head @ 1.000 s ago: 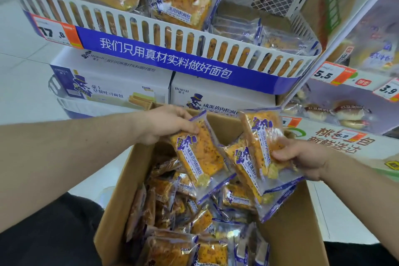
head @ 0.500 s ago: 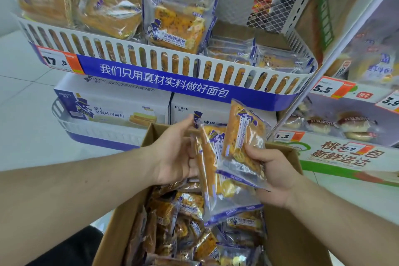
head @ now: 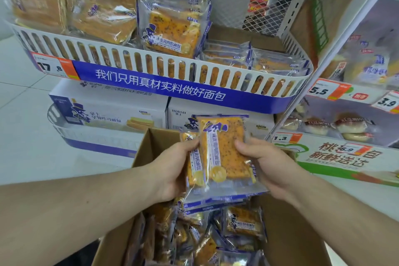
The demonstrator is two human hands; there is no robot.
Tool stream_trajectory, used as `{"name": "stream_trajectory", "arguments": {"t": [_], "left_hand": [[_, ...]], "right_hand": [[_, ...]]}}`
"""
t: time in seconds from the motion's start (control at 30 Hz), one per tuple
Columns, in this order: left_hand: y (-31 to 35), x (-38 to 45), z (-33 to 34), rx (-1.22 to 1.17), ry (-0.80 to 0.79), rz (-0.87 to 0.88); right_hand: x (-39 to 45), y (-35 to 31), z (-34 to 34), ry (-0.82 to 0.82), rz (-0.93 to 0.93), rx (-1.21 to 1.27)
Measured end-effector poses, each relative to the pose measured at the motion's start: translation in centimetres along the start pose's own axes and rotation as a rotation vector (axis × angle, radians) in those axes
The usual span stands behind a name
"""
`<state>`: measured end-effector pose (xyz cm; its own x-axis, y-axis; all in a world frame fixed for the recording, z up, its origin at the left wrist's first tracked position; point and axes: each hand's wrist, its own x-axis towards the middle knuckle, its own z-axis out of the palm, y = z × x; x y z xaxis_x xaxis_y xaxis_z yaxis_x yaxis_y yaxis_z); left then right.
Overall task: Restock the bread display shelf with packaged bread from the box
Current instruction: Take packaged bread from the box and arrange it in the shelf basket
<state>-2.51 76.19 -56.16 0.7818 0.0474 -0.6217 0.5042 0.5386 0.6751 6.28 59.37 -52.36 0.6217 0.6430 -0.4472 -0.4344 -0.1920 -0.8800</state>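
Your box (head: 151,147) sits nearest, full of bread packs; above its far edge your left hand (head: 172,168) and right hand (head: 267,164) clamp a stack of bread packs (head: 222,153) upright between them. Beyond, the display shelf (head: 172,67) holds more bread near its right end.

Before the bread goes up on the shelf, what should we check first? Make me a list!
1. Both hands hold the packets: ok. The left hand and right hand grip the packets from either side.
2. Packets stacked neatly: ok, they lie together, faces toward us.
3. Room on the shelf: ok, the right part holds only flat packets, lower than the upright ones on the left.
4. Same bread as on the shelf: ok, the shelf packet looks alike.
5. Wrappers sealed: cannot tell.
6. More bread left in the box: ok, many packets remain.
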Motion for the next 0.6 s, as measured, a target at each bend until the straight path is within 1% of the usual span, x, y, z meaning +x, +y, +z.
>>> {"name": "stream_trajectory", "arguments": {"t": [0.1, 0.27, 0.43, 0.53, 0.6], "left_hand": [[0.3, 0.0, 0.2, -0.004, -0.020, 0.034], [0.5, -0.7, 1.1, -0.043, -0.038, 0.052], [0.9, -0.8, 0.8, -0.103, -0.036, 0.092], [1.2, -1.0, 1.1, -0.012, -0.055, 0.096], [1.4, -1.3, 1.3, 0.033, -0.063, 0.098]], "right_hand": [[-0.5, 0.1, 1.2, -0.016, 0.046, 0.000], [-0.6, 0.9, 3.0, 0.080, 0.021, -0.048], [-0.3, 1.1, 2.9, 0.160, -0.018, -0.152], [-0.5, 1.0, 3.1, 0.187, -0.028, -0.160], [-0.6, 0.8, 3.1, 0.195, -0.032, -0.122]]}}
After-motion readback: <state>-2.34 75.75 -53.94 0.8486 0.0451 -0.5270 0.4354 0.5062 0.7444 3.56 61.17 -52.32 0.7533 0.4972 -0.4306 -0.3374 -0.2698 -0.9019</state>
